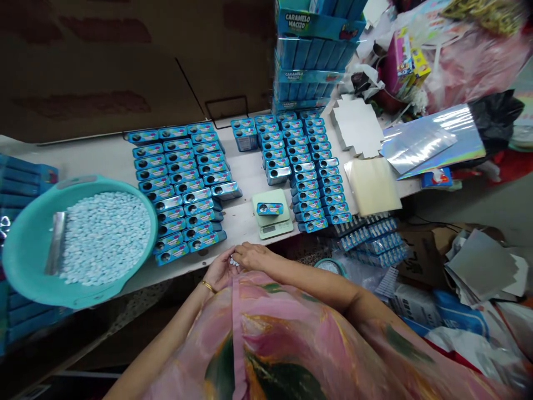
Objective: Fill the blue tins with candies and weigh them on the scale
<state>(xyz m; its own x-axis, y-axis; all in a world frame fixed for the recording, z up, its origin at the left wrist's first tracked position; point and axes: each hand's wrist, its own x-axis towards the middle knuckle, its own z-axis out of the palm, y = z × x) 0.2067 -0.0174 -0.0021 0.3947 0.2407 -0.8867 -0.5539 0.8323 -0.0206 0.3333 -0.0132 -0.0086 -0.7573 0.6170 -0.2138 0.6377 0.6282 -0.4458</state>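
Note:
My left hand (220,270) is cupped close to my body, in front of the table edge, with a few pale candies (234,262) in its palm. Over that palm bend the closed fingers of my right hand (252,256); whatever they pinch is hidden. Just beyond my hands, a light green kitchen scale (272,229) carries one small blue candy tin (270,209) with a dark round opening. A turquoise basin (144,244) at the left holds many pale blue candies (106,239) and a metal scoop (55,243).
Rows of blue tins stand left (179,183) and right (310,166) of the scale. Stacked display boxes (308,72) rise at the back. White card cutouts (357,126), a pale sheet stack (372,186) and shiny sheets (441,139) lie at the right. A large cardboard box (137,66) borders the table's rear.

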